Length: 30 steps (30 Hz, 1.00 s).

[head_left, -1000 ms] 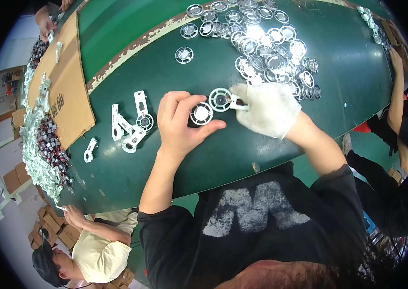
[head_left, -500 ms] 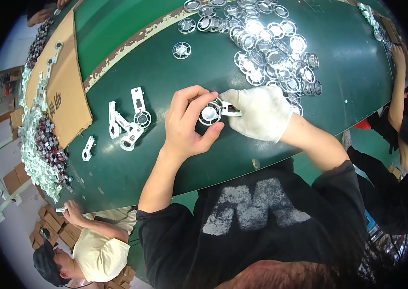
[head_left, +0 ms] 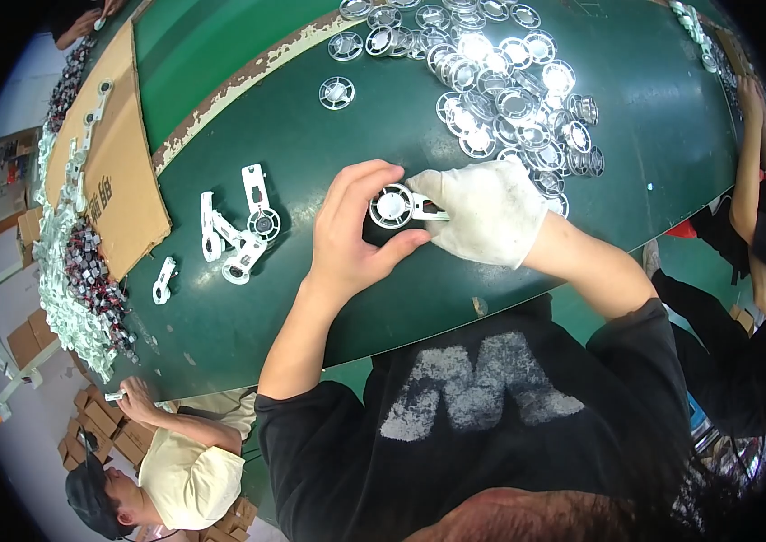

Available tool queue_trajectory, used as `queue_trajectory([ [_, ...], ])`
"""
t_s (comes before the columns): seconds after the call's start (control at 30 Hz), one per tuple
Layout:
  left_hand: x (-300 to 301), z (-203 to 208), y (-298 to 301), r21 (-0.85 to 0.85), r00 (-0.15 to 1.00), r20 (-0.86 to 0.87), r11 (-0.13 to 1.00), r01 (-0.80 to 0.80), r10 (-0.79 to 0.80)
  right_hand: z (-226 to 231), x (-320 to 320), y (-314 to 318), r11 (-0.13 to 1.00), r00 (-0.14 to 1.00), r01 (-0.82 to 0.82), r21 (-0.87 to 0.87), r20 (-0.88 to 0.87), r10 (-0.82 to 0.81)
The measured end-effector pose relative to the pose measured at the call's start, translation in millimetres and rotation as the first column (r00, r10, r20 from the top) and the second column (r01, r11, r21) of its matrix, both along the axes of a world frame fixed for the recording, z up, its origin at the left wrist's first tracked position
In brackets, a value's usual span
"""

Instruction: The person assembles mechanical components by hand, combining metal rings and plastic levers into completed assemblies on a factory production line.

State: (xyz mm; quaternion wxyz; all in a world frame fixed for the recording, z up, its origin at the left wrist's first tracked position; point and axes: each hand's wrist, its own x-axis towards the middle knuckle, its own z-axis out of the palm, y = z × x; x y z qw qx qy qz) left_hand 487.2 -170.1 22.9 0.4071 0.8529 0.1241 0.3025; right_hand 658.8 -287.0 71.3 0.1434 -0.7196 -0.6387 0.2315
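My right hand (head_left: pixel 490 212), in a white glove, is closed on the narrow arm of a white plastic part (head_left: pixel 429 209). At that part's left end sits a round silver spoked ring (head_left: pixel 392 207). My bare left hand (head_left: pixel 344 226) curves around the ring with thumb and fingers spread, a small gap showing between them and its rim. Several white arm parts with round ends (head_left: pixel 244 239) lie on the green table to the left, a smaller white piece (head_left: pixel 163 280) beside them.
Silver spoked rings (head_left: pixel 516 104) are heaped at the far right, one single ring (head_left: pixel 337 92) apart from them. A cardboard sheet (head_left: pixel 121 154) lies at the left, beside piled white parts (head_left: pixel 71 289) and small dark-red parts (head_left: pixel 94 271). Other people work at left and right.
My left fingers and thumb have loosened from the ring and spread a little. The part in my right hand has turned slightly, its ring now facing up more fully.
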Motion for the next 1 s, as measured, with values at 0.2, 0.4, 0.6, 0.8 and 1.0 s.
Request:
queue_trajectory([
  [0.2, -3.8, -3.1, 2.0, 0.059, 0.999, 0.017, 0.998, -0.03, 0.029, 1.4, 0.7, 0.2, 0.999, 0.999, 0.021, 0.025, -0.038, -0.02],
  [0.4, -3.0, -0.2, 3.0, 0.052, 0.998, 0.041, 0.998, -0.042, 0.04, 3.0, 0.4, -0.6, 0.999, 0.999, 0.013, 0.029, -0.044, -0.012],
  [0.6, -5.4, 2.9, 7.3, 0.02, 0.999, 0.016, 0.999, 0.027, -0.027, -1.3, 0.2, -1.3, 0.997, 1.0, -0.005, 0.082, -0.031, 0.007],
  [0.8, -5.0, 1.5, 7.8, 0.065, 0.999, 0.032, 0.997, 0.031, -0.033, -2.0, -0.6, -1.0, 0.994, 0.998, -0.012, 0.107, -0.06, 0.019],
  [1.0, -7.2, 15.2, 5.9, 0.315, 0.988, 0.105, 0.946, 0.073, -0.111, 10.7, 15.2, 2.4, 0.988, 0.875, -0.09, -0.126, -0.484, 0.018],
])
